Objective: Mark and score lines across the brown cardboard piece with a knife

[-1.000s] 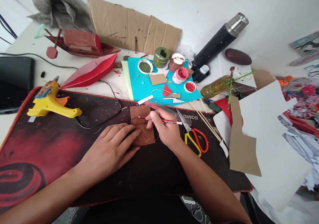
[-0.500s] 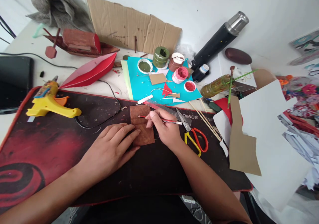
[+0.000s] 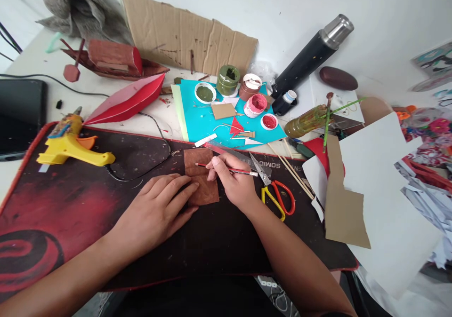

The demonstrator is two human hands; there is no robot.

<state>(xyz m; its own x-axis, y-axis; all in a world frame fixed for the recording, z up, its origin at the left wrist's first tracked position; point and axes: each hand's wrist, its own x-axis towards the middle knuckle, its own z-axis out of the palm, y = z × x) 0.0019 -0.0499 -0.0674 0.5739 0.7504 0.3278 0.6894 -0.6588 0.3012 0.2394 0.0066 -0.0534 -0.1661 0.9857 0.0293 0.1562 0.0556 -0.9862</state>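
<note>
A brown-painted rectangular piece (image 3: 208,192), seemingly card, lies on the dark desk mat (image 3: 197,256). My left hand (image 3: 162,204) rests flat with fingers extended, its fingertips pressing on the left side of the brown piece. In my right hand (image 3: 233,180) a red and black pencil (image 3: 243,171) is pinched between thumb and fingers. Its point is over the upper part of the brown piece; whether it touches I cannot tell. Scissors (image 3: 278,197) with one red and one yellow handle lie just right of my right hand.
A yellow glue gun (image 3: 74,147) lies on the mat at left, its cable curving nearby. Behind are a red paper boat shape (image 3: 127,103), a brown model boat (image 3: 113,63), and paint jars (image 3: 228,82) on blue paper (image 3: 197,124). Cut cardboard (image 3: 346,213) lies at right.
</note>
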